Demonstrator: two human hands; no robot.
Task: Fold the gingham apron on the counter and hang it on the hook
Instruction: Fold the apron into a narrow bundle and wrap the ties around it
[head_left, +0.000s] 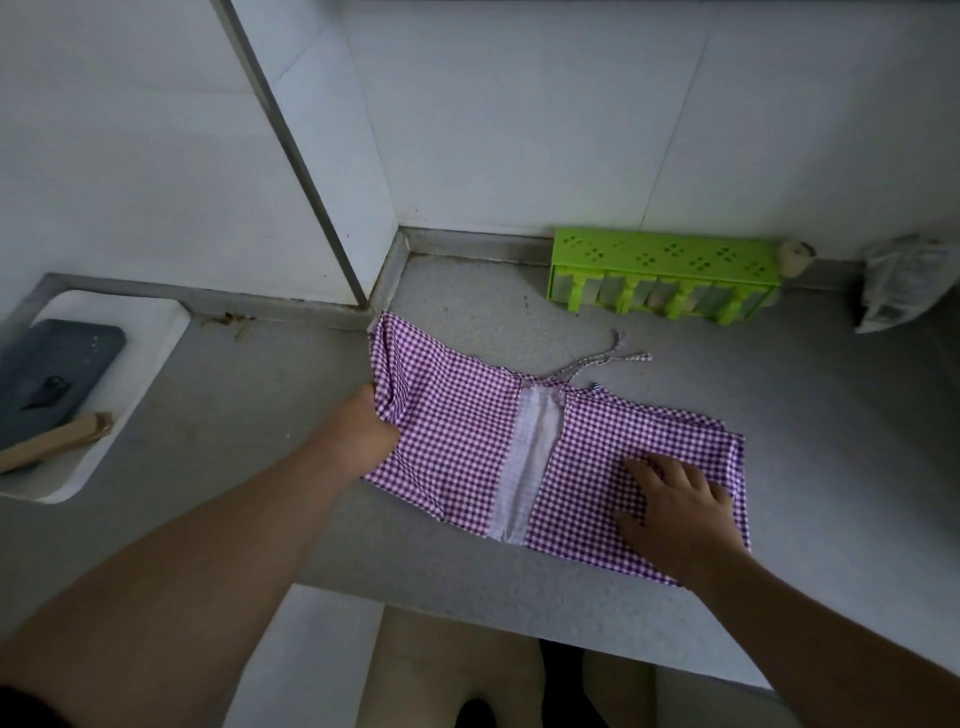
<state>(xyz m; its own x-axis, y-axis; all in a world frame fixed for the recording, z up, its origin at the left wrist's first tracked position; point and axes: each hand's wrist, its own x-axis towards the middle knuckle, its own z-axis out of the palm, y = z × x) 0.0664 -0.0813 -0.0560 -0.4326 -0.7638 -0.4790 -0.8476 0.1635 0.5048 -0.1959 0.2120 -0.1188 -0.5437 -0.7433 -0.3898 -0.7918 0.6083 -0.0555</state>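
While left hand (371, 431) pinches apron (457, 447), right hand (675, 506) flat, rack (665, 260) holding jars

Dim, even, cool light without glare; soft shadows beneath the green rack (665, 278). Wide-angle bending of wall lines left of it; slight softness at frame edges.

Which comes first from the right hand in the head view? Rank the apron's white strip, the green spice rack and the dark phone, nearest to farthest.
From the right hand, which presses the gingham apron:
1. White strip, just left of it on the apron.
2. Green spice rack, beyond it against the wall.
3. Dark phone, far left on the white tray.
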